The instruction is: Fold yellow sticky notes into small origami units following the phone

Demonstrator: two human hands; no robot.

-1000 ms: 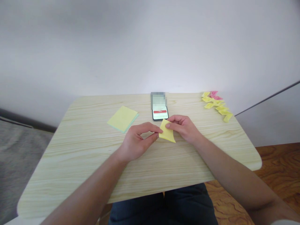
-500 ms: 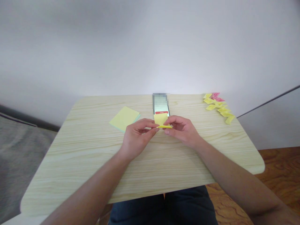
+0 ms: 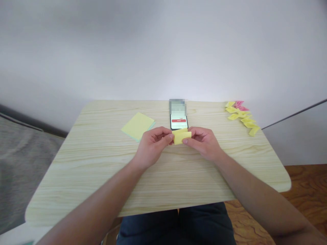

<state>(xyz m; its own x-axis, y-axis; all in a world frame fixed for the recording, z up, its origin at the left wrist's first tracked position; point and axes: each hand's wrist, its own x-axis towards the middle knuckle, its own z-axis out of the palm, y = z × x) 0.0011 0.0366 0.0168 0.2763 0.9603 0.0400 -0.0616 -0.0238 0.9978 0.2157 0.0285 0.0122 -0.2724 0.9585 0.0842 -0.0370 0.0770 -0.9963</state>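
Observation:
A folded yellow sheet of paper (image 3: 181,136) is held between my two hands, just above the table, with one layer showing behind the other. My left hand (image 3: 154,145) pinches its left edge between thumb and fingers. On the other side, my right hand (image 3: 204,143) grips it, thumb on the front face and fingers behind. Directly beyond the paper lies a phone (image 3: 178,124) with a lit screen; its lower edge is close to the fold. Left of my hands rests a stack of square paper (image 3: 138,126), yellow on top and green underneath.
Several folded paper pieces (image 3: 241,115), yellow and pink, lie in a group at the table's far right. The pale wooden table (image 3: 97,160) meets a white wall (image 3: 127,51) at its back edge.
The paper has turned from nearly edge-on to showing its front face, and its upright flap has come down. My right thumb now presses on the front. The view has shifted slightly.

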